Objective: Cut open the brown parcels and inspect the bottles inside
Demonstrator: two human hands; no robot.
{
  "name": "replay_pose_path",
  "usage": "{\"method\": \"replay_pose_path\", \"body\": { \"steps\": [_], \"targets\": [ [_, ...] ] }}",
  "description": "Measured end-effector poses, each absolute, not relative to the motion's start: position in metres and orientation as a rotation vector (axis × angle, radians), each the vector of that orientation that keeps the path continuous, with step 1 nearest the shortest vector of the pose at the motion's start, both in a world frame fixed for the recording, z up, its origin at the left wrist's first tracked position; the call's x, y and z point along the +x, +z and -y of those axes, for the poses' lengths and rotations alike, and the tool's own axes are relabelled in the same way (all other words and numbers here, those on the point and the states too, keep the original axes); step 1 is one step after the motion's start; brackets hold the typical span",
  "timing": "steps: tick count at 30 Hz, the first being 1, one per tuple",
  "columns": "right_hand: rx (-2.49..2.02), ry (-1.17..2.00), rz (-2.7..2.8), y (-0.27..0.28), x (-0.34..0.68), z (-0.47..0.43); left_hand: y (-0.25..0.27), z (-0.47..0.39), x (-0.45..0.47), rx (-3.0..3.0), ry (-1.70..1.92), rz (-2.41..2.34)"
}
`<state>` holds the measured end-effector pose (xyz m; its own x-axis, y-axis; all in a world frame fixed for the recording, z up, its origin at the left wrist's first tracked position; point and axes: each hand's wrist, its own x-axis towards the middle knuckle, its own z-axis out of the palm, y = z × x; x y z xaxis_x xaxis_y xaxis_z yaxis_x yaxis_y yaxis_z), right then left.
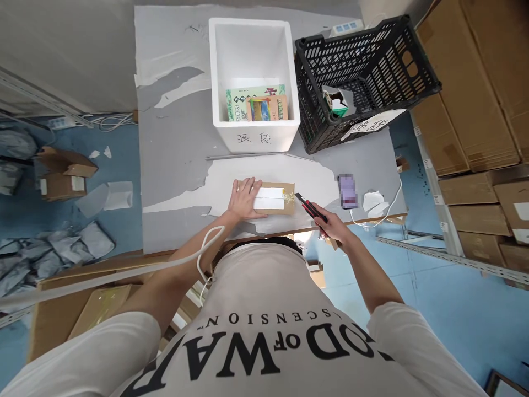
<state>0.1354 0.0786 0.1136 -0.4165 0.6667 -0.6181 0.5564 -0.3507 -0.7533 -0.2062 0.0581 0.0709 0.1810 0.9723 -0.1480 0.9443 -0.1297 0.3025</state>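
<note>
A small brown cardboard box [290, 205] with a white label and clear tape at its right end lies on the worn grey tabletop [173, 160]. Spread flat over the box's left end is my left hand [244, 199], fingers apart, pressing on it. My right hand [330, 225] is wrapped round a black and red utility knife [311, 209]. The knife's tip points up and left, close to the box's taped right end; whether it touches cannot be made out.
A white foam box [254, 135] holding printed packets stands behind the cardboard box. Right of it is a black plastic crate [367, 82] with a small carton inside. A phone [347, 191] on a white cable lies at right. Stacked cartons [475, 204] line the right side.
</note>
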Motion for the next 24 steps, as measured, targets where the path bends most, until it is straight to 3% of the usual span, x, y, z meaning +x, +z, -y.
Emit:
{"method": "replay_pose_path", "body": {
  "steps": [10,16,21,24],
  "targets": [
    [-1.568,2.078,1.596,0.093,0.157,-0.033,0.069,-0.058,-0.208,2.142,0.126,-1.807],
    [-1.652,1.719,1.341,0.086,0.144,-0.032,0.07,-0.057,-0.216,2.08,0.267,-1.709],
    [-1.583,1.694,0.902,0.066,0.088,-0.032,0.059,-0.06,-0.247,1.529,0.777,-1.9],
    [-1.517,1.772,0.705,0.055,0.061,-0.028,0.048,-0.064,-0.262,1.097,0.847,-1.836]
  ]
}}
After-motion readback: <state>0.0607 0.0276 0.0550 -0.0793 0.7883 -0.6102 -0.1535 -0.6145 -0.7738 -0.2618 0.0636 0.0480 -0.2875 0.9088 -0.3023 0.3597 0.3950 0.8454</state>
